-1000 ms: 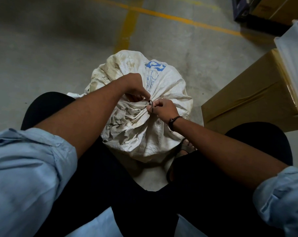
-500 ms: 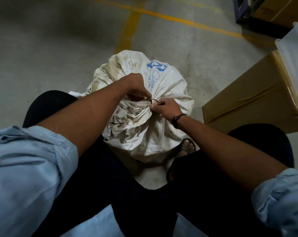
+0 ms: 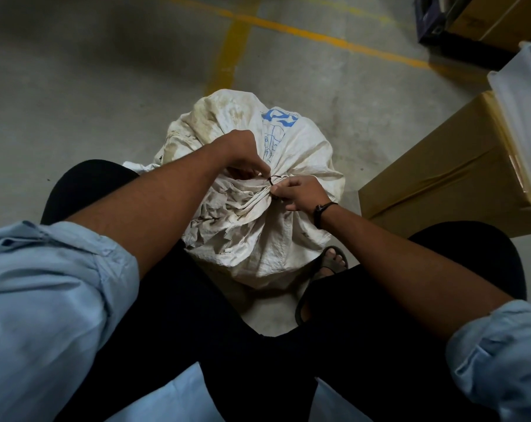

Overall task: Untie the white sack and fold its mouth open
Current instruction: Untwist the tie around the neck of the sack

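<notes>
Atop the white sack [image 3: 252,239], left hand [image 3: 242,153] and right hand [image 3: 299,193] pinch its dark tie [image 3: 274,178]; knot hidden.

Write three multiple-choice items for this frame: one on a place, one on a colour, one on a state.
1. Where does the brown cardboard box stand relative to the white woven sack?
A. on the person's right of it
B. on the person's left of it
C. on top of it

2. What colour is the print on the sack?
A. red
B. blue
C. green

3. How is the sack's mouth?
A. folded open
B. gathered and bound by a thin dark tie
C. cut away

Key:
1 A, the box sits on the floor at the frame's right side, beyond the right arm.
2 B, a blue mark shows on the sack's far side.
3 B, the left hand and right hand both pinch at the tie round the bunched neck.
</notes>
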Available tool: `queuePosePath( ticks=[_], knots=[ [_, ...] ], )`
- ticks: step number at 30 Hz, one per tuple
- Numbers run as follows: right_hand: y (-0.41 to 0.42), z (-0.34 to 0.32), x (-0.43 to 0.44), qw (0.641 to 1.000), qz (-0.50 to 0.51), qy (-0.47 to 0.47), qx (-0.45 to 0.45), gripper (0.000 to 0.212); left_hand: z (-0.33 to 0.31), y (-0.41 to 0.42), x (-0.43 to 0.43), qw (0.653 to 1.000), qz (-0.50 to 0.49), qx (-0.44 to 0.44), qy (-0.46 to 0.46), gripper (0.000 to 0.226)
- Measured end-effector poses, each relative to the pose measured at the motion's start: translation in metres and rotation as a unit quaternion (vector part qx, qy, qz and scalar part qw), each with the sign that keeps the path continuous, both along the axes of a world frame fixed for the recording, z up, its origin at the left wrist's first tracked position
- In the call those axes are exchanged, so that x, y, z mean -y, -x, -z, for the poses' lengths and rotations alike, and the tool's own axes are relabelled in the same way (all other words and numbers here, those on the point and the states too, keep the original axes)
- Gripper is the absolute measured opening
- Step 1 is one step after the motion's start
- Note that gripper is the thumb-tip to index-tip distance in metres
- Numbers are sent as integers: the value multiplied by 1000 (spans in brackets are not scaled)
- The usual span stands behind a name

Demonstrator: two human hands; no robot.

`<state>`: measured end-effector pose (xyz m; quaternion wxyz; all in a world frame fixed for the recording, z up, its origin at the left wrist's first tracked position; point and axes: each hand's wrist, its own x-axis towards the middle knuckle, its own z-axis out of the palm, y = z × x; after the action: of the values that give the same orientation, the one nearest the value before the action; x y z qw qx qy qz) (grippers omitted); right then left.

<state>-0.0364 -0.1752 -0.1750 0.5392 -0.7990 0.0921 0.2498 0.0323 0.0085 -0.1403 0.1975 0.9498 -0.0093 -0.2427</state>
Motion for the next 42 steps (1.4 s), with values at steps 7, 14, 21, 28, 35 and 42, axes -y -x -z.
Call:
queuePosePath(
  ticks=[7, 14, 21, 28, 35, 42],
  knots=[
    [-3, -8, 0, 1000, 11, 15, -6, 24, 1, 0, -1, 1000, 1, -11, 8, 45],
    [0, -3, 1, 999, 51, 8, 11, 14, -3, 1, 1, 999, -12, -31, 15, 42],
    [-3, -8, -3, 999, 30, 33, 21, 14, -4, 1, 1, 999, -21, -36, 22, 40],
    [-5, -5, -2, 997, 54, 58, 21, 24, -4, 2, 0, 999, -20, -40, 29, 41],
    [-3, 1, 0, 983, 22, 105, 148, 9, -4, 3, -5, 996, -28, -62, 56, 45],
    [-10, -7, -10, 932, -86, 195, 293, 9, -1, 1, -13, 991, -50, -85, 87, 52]
  ],
)
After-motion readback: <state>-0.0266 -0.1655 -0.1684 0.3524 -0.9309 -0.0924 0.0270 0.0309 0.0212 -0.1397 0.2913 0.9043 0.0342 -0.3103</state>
